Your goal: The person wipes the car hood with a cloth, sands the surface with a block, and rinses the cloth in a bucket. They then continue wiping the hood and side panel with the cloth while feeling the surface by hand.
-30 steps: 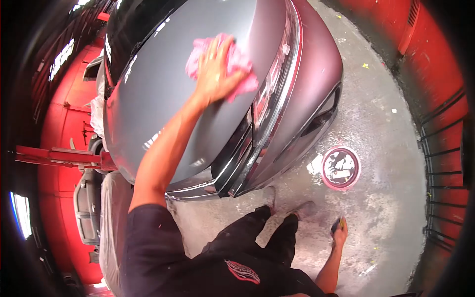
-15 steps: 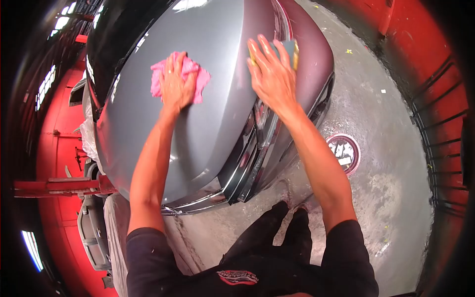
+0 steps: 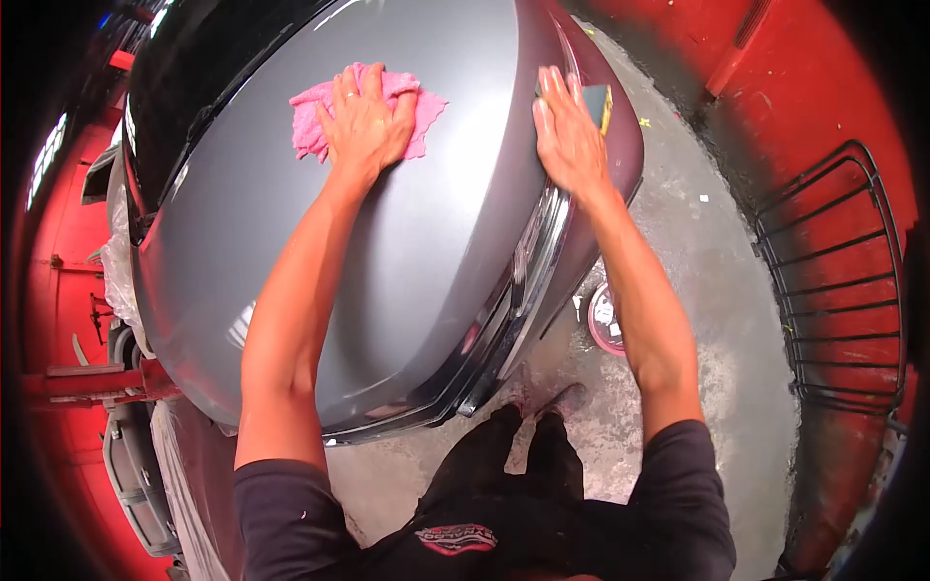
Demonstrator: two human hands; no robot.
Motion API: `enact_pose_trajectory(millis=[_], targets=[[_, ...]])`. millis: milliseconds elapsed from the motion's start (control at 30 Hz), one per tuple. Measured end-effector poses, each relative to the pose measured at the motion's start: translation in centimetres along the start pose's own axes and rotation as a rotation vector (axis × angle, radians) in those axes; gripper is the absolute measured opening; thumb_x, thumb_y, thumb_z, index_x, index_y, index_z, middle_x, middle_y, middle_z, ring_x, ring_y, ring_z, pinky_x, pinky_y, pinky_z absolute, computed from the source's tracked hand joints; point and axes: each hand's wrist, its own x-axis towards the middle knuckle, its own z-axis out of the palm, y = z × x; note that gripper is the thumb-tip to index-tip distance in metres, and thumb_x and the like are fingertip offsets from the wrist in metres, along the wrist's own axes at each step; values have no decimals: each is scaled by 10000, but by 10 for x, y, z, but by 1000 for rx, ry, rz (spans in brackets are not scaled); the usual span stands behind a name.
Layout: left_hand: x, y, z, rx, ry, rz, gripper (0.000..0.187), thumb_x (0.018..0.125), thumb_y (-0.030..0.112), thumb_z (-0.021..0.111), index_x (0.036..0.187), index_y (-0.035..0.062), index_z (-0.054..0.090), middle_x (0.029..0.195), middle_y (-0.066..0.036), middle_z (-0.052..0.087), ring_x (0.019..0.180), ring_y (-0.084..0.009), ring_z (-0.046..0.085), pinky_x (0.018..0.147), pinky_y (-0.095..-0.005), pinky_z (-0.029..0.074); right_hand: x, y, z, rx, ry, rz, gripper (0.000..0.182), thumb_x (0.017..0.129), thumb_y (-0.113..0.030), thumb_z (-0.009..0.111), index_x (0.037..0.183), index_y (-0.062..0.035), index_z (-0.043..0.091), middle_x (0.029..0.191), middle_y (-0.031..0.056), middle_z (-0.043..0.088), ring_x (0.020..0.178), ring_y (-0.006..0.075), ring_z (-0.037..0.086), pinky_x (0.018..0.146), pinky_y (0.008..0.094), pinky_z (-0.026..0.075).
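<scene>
Beneath my left hand [image 3: 368,126], a crumpled pink cloth [image 3: 309,134] lies pressed on the glossy grey hood [image 3: 417,242] of a car. The fingers rest over the cloth and partly hide it. My right hand [image 3: 572,143] presses a flat grey sanding pad [image 3: 595,103] with a yellow edge against the car's front corner, by the upper end of the headlight [image 3: 544,225]. That hand covers most of the pad. Dull reddish-purple fender paint [image 3: 625,145] shows to its right.
A round pinkish bucket [image 3: 607,334] holding liquid stands on the wet concrete floor [image 3: 722,387] by the bumper. A black metal rack [image 3: 838,261] leans by the red wall at right. A red beam [image 3: 87,383] and car parts [image 3: 140,474] are at left.
Both hands have moved forward along the car, the right one also rightward in view. The pink cloth has shifted with my left hand and looks more spread. The camera view has turned somewhat.
</scene>
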Motion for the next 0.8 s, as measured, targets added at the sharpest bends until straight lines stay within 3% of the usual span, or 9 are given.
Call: enact_pose_trajectory(millis=[67, 133, 200, 300, 367, 433, 533, 633, 800], targets=[[9, 3, 1, -29, 14, -1, 720, 903, 541, 504, 1473, 107, 434, 1556, -229, 323, 1470, -374, 257, 1175, -614, 137, -17, -2, 16, -53, 37, -32, 537, 1012, -287, 446, 1446, 30, 437, 1515, 198, 420, 1440, 402, 308, 1195, 446, 265], [10, 3, 1, -34, 4, -3, 722, 904, 535, 498, 1475, 98, 432, 1560, -230, 319, 1471, -379, 253, 1177, -612, 135, -103, -72, 6, -634, -224, -156, 515, 979, -265, 504, 1416, 8, 494, 1483, 181, 471, 1426, 409, 342, 1188, 474, 270], [9, 4, 1, -70, 7, 4, 725, 894, 519, 497, 1466, 77, 438, 1555, -253, 316, 1472, -394, 243, 1176, -618, 129, -215, -107, 31, 104, -211, -196, 497, 955, -208, 526, 1359, 81, 518, 1445, 213, 498, 1403, 438, 373, 1186, 491, 269], [9, 5, 1, -71, 20, 0, 726, 892, 516, 494, 1464, 73, 440, 1560, -258, 310, 1475, -400, 235, 1179, -615, 126, -160, -92, 25, 66, -114, -136, 456, 938, -127, 544, 1315, 128, 524, 1425, 230, 509, 1378, 456, 402, 1186, 490, 272], [9, 3, 3, -53, 17, -22, 723, 900, 529, 493, 1472, 90, 436, 1568, -240, 306, 1476, -391, 237, 1182, -607, 130, -70, -59, 21, -324, 59, -331, 439, 964, -100, 490, 1334, 136, 482, 1422, 253, 498, 1351, 482, 417, 1171, 485, 306], [10, 4, 1, -71, 18, -10, 727, 898, 529, 492, 1473, 88, 434, 1568, -245, 306, 1478, -394, 232, 1185, -609, 120, -9, -47, 27, -57, 166, -18, 425, 973, -95, 473, 1352, 98, 479, 1400, 272, 498, 1323, 488, 434, 1146, 455, 347], [9, 3, 0, -77, 34, 1, 726, 895, 524, 492, 1470, 83, 437, 1565, -248, 308, 1477, -399, 232, 1187, -608, 115, -38, -77, 13, -231, 77, -58, 411, 963, -95, 493, 1343, 60, 514, 1358, 241, 540, 1328, 467, 442, 1131, 448, 367], [9, 4, -2, -99, 42, -3, 729, 892, 518, 491, 1475, 84, 429, 1561, -251, 313, 1478, -398, 229, 1188, -606, 117, -155, -136, 2, -364, -197, -227, 451, 864, -167, 614, 1311, -107, 620, 1365, 42, 593, 1389, 357, 435, 1125, 431, 381], [9, 5, -5, -77, 7, -17, 735, 890, 512, 492, 1483, 85, 411, 1562, -250, 310, 1478, -396, 225, 1189, -603, 123, -68, -106, 5, -443, -73, -155, 416, 944, -151, 540, 1347, -54, 565, 1360, 132, 592, 1344, 444, 444, 1091, 467, 414]])
